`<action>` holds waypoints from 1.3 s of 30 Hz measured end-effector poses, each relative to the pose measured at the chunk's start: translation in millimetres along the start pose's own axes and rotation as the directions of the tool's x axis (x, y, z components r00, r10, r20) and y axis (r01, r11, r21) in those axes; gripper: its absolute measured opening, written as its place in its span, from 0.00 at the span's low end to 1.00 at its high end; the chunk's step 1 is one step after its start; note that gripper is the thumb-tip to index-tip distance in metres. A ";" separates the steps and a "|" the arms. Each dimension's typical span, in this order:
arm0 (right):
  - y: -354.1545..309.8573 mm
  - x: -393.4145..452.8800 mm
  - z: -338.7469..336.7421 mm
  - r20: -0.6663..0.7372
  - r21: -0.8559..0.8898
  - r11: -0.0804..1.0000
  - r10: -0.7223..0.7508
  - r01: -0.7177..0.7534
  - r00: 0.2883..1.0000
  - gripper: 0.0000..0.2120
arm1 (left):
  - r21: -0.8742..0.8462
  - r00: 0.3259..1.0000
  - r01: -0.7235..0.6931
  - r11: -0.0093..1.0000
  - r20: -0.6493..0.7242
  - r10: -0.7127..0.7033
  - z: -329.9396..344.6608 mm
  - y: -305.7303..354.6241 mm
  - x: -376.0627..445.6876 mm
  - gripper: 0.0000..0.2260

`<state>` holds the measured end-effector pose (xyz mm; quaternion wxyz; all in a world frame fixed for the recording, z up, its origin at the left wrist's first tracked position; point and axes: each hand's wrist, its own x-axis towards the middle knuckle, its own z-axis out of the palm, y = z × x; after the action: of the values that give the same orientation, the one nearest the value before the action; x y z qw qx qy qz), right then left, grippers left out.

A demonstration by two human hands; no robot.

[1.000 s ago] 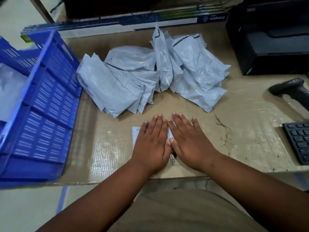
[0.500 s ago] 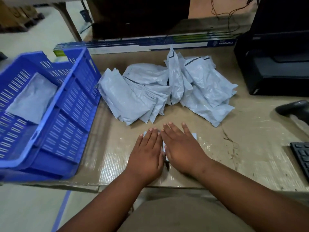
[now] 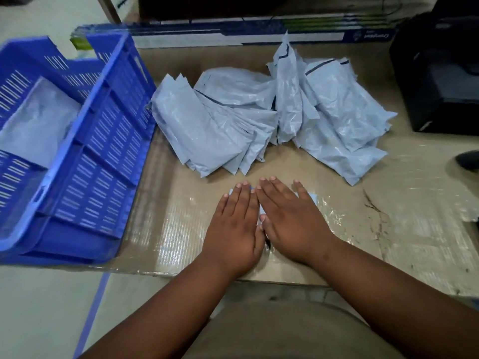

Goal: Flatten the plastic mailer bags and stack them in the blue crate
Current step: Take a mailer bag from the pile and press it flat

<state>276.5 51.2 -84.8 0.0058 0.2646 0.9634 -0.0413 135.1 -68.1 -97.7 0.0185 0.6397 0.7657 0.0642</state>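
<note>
Left hand [image 3: 234, 226] and right hand [image 3: 293, 224] press flat, fingers straight and together, on a smooth grey mailer [image 3: 312, 197]. Beyond fingertips: crinkled mailer pile [image 3: 259, 120]. Left: slotted blue crate [image 3: 103, 141].

The table [image 3: 404, 216] is topped with brown cardboard under shiny clear tape, with a dark crack running through it on the right. Along the back edge lies a long flat box [image 3: 259, 35], white and blue with green stripes. A black printer [image 3: 440, 81] sits at the far right, and just in front of it a dark rounded thing [image 3: 467, 160] pokes in, too cropped to identify.
</note>
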 end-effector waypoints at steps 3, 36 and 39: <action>1.7 0.1 -2.9 0.000 0.018 1.000 -0.016 0.016 1.000 0.30 | 0.002 1.000 0.003 1.000 0.016 -0.003 -2.3 0.0 0.0 0.30; 4.9 -68.4 -6.5 0.010 0.062 0.992 0.110 -0.110 0.994 0.41 | 0.030 0.996 -0.090 0.996 0.016 0.089 -35.4 9.8 -31.0 0.44; 15.1 -77.5 -4.5 0.037 0.037 0.988 0.150 -0.152 0.988 0.43 | -0.009 0.975 -0.222 0.975 -0.015 0.222 -32.9 28.2 -11.5 0.44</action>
<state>350.9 25.0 -78.8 0.0203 0.3361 0.9394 -0.0644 161.1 -77.0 -62.3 0.0094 0.7207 0.6891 0.0744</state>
